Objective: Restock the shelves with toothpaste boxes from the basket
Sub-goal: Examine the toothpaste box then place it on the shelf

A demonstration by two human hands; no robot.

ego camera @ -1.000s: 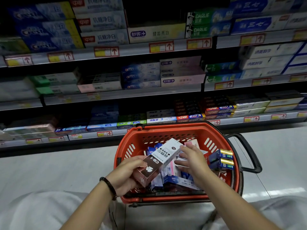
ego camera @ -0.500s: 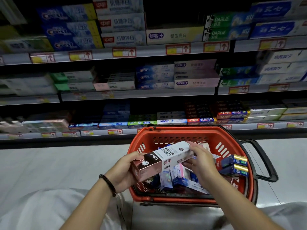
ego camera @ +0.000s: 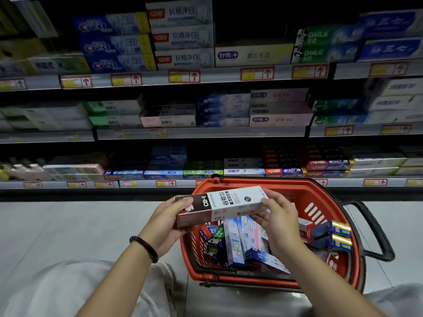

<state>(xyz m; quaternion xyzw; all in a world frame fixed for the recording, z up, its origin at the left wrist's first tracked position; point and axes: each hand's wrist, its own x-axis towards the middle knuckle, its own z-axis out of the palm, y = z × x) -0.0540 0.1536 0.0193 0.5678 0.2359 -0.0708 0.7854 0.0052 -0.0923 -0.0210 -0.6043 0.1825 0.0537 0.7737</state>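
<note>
Toothpaste box (ego camera: 219, 205) spans left-right, brown end leftward.

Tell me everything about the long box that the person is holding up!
The toothpaste box is long and thin and looks like cardboard. Its left end is shiny brown and the rest is white, with "CB-1" and Chinese characters printed along it. It is held almost level in the air, over the left side of the red basket. The left hand grips the brown end and the right hand pinches the white end.
</note>
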